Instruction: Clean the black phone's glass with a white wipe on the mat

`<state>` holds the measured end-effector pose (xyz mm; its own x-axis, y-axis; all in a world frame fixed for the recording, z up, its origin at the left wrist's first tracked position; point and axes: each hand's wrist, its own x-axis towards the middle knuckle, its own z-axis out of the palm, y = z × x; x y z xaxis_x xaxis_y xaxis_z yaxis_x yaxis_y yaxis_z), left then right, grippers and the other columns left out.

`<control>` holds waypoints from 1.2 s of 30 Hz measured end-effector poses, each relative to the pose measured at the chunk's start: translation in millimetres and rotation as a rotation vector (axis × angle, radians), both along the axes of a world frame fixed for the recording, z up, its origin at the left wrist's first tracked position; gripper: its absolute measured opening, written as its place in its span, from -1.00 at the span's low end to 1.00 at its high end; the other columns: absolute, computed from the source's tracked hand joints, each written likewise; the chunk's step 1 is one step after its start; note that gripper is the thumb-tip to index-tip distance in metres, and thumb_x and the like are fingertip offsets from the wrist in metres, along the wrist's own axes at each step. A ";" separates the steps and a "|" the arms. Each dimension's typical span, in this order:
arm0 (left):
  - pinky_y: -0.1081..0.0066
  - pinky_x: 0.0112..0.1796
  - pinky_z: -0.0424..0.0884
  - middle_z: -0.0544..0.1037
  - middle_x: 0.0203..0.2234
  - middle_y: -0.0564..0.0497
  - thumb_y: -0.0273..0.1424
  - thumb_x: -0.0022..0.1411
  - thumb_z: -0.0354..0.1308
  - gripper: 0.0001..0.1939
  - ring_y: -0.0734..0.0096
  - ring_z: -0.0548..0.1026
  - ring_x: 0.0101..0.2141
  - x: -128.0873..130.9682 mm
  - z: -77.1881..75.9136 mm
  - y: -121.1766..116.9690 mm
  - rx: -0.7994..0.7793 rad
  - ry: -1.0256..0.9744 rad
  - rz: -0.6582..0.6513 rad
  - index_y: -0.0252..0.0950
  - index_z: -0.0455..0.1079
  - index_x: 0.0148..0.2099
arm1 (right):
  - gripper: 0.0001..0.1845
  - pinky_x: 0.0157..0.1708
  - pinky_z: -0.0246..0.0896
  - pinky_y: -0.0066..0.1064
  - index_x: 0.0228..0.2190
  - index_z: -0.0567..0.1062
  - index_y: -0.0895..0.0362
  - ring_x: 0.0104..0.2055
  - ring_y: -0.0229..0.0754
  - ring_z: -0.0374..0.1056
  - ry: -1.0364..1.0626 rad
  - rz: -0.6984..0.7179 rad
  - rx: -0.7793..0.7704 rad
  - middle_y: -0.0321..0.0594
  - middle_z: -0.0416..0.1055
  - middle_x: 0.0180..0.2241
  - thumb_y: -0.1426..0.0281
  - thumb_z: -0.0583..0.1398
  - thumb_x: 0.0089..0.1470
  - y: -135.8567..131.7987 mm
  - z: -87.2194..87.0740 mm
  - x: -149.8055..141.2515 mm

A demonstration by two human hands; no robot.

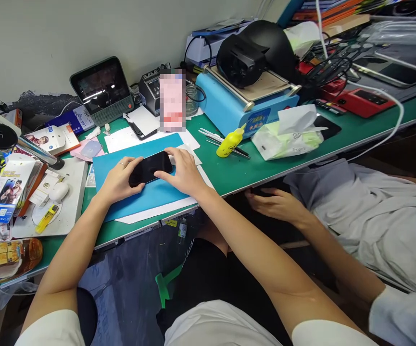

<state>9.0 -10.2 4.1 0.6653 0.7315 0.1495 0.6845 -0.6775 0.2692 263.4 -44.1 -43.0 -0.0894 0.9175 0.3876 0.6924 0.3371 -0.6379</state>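
A black smartphone (150,168) lies sideways between my two hands, its dark screen facing up. My left hand (121,180) grips its left end, thumb along the near edge; a ring shows on one finger. My right hand (183,172) holds the right end, with the thumb on the near edge and the fingers at the far corner. Beneath the phone is a blue mat (121,204), laid over white paper on the green bench. Whether the phone rests on the mat or is slightly raised, I cannot tell.
Behind stand a smart display (101,91) and an upright pixelated screen (172,101). To the right are a yellow bottle (229,143), tweezers, a tissue pack (287,139) and a blue machine (244,103). Boxes and a lighter (47,218) lie left. Another person's hand (276,206) is at right.
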 end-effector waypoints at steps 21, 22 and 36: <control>0.07 0.08 0.56 0.42 0.22 -0.21 -0.23 0.28 0.29 -0.18 -0.04 0.50 0.17 -1.4 -3.4 1.0 0.032 0.004 -0.017 -0.15 0.15 0.51 | -0.40 0.22 0.29 0.15 0.10 0.36 0.09 0.20 0.28 0.36 -0.027 -0.021 0.035 0.13 0.47 0.11 0.03 0.35 0.22 3.6 -1.3 -5.2; 0.06 0.10 0.55 0.42 0.22 -0.22 -0.22 0.28 0.29 -0.18 -0.05 0.50 0.17 -1.1 -4.0 1.8 0.021 0.000 -0.017 -0.17 0.15 0.51 | -0.43 0.21 0.29 0.14 0.08 0.35 0.10 0.18 0.27 0.37 -0.035 -0.025 0.026 0.13 0.47 0.10 0.06 0.36 0.22 5.0 -0.2 -6.7; 0.04 0.11 0.54 0.45 0.22 -0.21 -0.17 0.25 0.30 -0.20 -0.06 0.51 0.17 4.3 -2.3 0.0 -0.026 0.020 0.059 -0.21 0.23 0.47 | -0.36 0.02 0.40 0.07 -0.07 0.34 0.08 0.04 0.21 0.41 -0.049 -0.172 -0.026 0.02 0.46 -0.08 -0.07 0.42 0.12 20.1 10.0 -24.3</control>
<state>13.3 -10.2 1.9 0.6236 0.7729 0.1173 0.7282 -0.6289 0.2722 239.0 -24.0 -32.9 0.0515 0.9306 0.3623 0.7686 0.1947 -0.6094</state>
